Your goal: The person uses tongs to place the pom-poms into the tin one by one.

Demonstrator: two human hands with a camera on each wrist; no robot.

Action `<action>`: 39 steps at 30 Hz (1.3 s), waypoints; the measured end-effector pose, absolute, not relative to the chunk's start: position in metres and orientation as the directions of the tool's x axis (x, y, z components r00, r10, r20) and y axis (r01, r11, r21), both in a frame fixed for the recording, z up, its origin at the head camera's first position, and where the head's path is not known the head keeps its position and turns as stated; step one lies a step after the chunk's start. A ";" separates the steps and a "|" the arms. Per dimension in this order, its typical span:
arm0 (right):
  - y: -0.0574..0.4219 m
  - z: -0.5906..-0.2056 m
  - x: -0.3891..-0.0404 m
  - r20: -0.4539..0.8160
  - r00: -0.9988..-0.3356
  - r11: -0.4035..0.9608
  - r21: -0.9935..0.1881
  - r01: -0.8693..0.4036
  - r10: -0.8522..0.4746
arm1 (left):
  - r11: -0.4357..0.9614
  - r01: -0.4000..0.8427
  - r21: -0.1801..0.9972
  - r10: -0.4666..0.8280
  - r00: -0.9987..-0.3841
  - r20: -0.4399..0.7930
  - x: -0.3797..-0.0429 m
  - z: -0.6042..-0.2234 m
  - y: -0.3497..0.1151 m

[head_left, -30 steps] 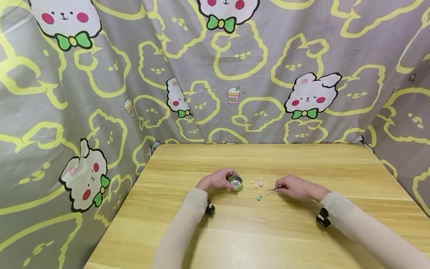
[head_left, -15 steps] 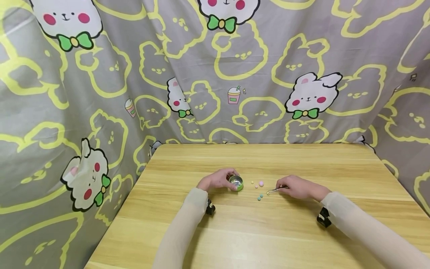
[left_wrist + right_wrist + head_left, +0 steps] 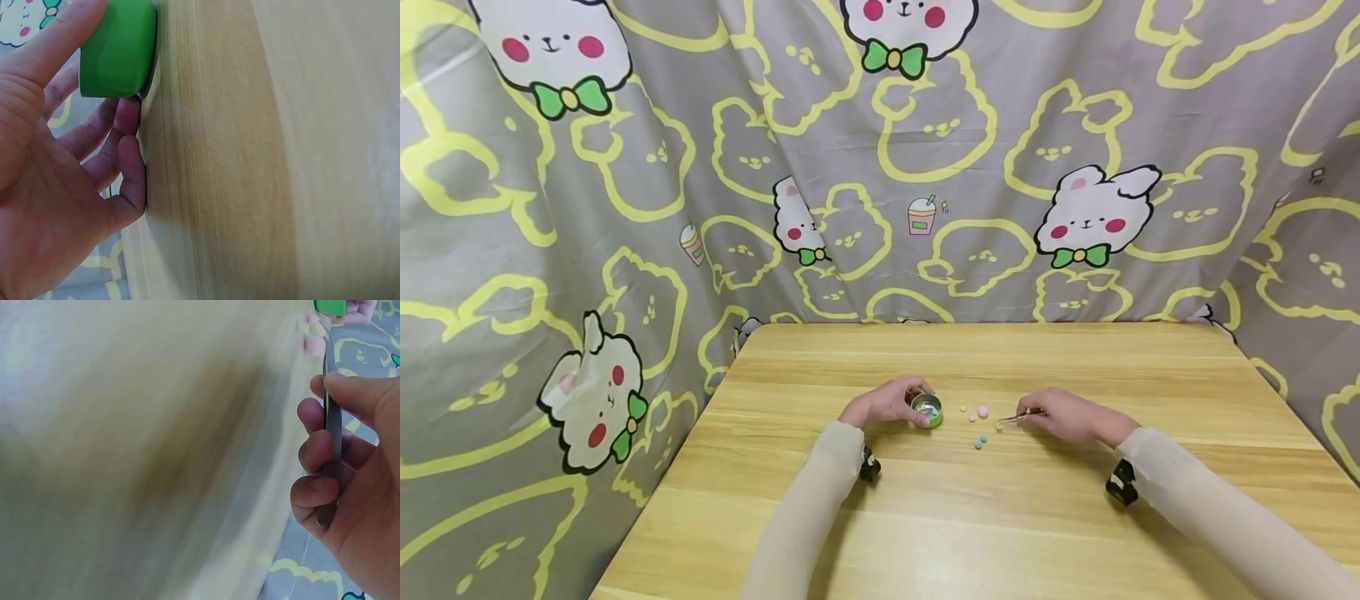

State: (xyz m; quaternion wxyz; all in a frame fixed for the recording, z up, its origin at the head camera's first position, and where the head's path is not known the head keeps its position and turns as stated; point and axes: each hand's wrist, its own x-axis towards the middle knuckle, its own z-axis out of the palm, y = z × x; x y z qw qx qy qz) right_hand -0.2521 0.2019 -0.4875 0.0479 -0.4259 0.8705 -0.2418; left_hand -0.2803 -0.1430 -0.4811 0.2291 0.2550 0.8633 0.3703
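In the head view my left hand (image 3: 891, 402) grips a small round green tin (image 3: 935, 422), its open top showing a shiny inside. The left wrist view shows thumb and fingers around the tin's green wall (image 3: 119, 53), which stands on the table. My right hand (image 3: 1063, 415) pinches metal tweezers (image 3: 1021, 416); their curved tips point left, with a tiny yellow bead (image 3: 999, 428) at them. In the right wrist view the fingers curl round the tweezers' shaft (image 3: 332, 444). Between the hands lie a larger pink bead (image 3: 982, 412), a smaller pink bead (image 3: 972, 418), a yellow bead (image 3: 963, 408) and two teal beads (image 3: 978, 445).
Everything rests on a wood-grain table (image 3: 970, 533). A grey curtain (image 3: 850, 125) with yellow outlines and white cartoon animals hangs behind the table and along its sides. Black wrist cameras (image 3: 1122, 483) are strapped below both hands.
The tweezers' tips have risen slightly off the table with the yellow bead at them, and the right hand has lifted a little. The left hand and tin look unmoved.
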 end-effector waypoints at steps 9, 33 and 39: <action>0.197 -0.474 -0.252 0.133 -0.656 0.529 -0.484 -0.697 -0.743 | 0.593 0.263 0.761 0.605 -0.769 -0.206 -0.279 -0.481 -0.143; 0.180 -0.455 -0.264 0.122 -0.702 0.542 -0.548 -0.637 -0.702 | 0.587 0.266 0.765 0.611 -0.765 -0.203 -0.278 -0.479 -0.141; 0.172 -0.452 -0.267 0.126 -0.694 0.532 -0.550 -0.644 -0.709 | 0.593 0.275 0.757 0.613 -0.764 -0.203 -0.279 -0.479 -0.142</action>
